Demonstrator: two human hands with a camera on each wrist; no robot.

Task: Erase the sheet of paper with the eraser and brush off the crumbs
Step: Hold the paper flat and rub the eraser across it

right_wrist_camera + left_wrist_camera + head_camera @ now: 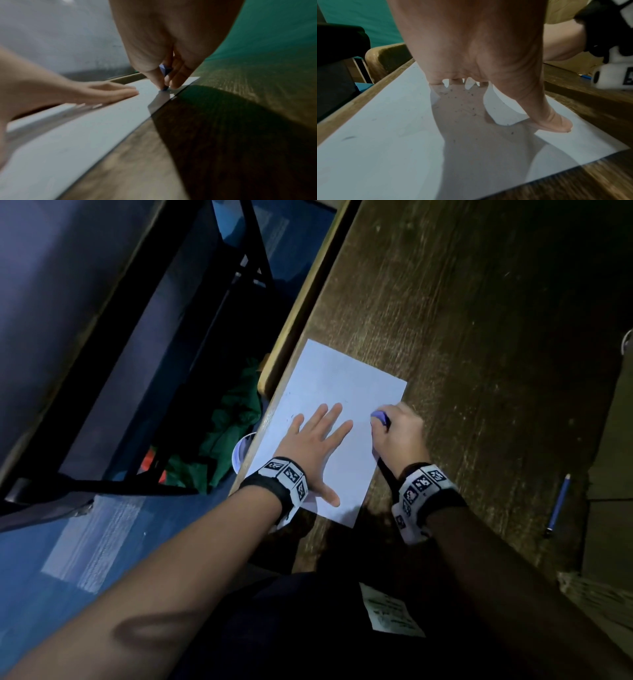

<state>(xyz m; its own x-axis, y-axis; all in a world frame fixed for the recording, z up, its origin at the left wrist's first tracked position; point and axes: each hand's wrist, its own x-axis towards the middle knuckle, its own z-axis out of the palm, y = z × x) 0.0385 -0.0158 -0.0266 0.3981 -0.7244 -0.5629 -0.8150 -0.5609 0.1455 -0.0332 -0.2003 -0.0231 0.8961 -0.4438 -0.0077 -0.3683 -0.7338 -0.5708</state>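
Note:
A white sheet of paper (329,392) lies on the wooden table (479,337) next to its left edge. My left hand (317,436) lies flat on the sheet with fingers spread and straight, pressing it down. My right hand (399,429) pinches a small blue-violet eraser (379,417) and holds its tip on the sheet near the right edge. In the right wrist view the eraser (165,70) shows between thumb and fingers, touching the paper (85,128). Dark crumbs (462,105) are scattered on the paper (385,135) under my left palm (479,47).
A blue pencil (558,505) lies on the table to the right of my right arm. Left of the table's edge are a green cloth (229,426), a white round rim (241,453) and a dark chair frame (120,371) over blue floor.

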